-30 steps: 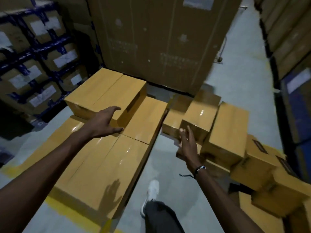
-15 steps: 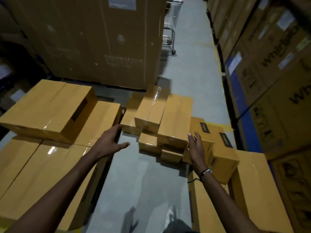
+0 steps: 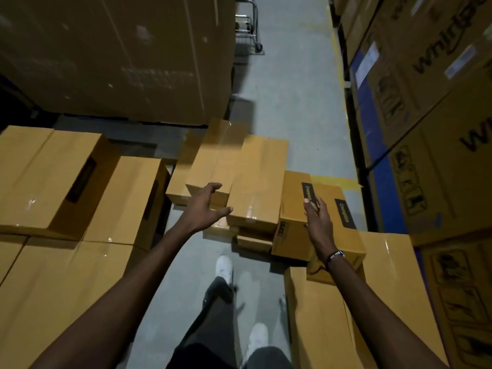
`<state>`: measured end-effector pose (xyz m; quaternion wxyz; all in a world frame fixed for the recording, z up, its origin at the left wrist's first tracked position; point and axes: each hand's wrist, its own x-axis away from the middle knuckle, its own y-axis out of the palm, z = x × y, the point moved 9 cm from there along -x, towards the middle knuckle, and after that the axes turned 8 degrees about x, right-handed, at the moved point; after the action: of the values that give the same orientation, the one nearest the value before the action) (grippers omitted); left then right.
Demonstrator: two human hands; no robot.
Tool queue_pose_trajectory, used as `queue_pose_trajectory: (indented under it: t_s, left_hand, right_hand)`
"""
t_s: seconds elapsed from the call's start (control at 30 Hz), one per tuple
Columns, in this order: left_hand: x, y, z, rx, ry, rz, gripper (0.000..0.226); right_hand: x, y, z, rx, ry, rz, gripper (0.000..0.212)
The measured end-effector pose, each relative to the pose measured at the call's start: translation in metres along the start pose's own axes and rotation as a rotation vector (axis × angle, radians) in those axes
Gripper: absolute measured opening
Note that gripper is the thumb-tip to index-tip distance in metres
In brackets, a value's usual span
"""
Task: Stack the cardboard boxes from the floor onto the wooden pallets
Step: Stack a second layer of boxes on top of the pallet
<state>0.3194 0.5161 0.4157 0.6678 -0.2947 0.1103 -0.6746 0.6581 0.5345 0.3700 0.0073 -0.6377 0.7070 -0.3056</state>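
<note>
Both hands mid-frame, fingers spread, gripping nothing. Left hand [image 3: 203,209] beside centre box [image 3: 257,182]; right hand [image 3: 318,222] over labelled box [image 3: 291,209]. Stacked boxes [image 3: 53,177] at left.

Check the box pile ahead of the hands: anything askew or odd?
Yes. The floor pile is a jumble: boxes overlap at different angles, and the labelled box tilts against its neighbour. The stack on the left sits squarer. No damage or spill visible. Both the left hand and right hand are open, holding nothing.
</note>
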Motion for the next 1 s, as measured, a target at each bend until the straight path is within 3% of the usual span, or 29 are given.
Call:
queue_pose_trajectory:
  t_s: [0.47,0.73,1.0]
  left_hand:
    - [-0.276,0.068,-0.106,0.082,-0.199,-0.102,0.084]
    - [-0.388,0.142,-0.202,0.159,-0.303,-0.138,0.085]
    - [-0.443,0.199,-0.289,0.172,-0.356,-0.067,0.104]
  right_hand:
    - [-0.236,0.101,0.009,0.116,0.158,-0.077,0.084]
    - [-0.36,0.162,0.091,0.173,0.277,-0.092,0.094]
    - [-0.44,0.217,0.179,0.182,0.314,-0.134,0.089]
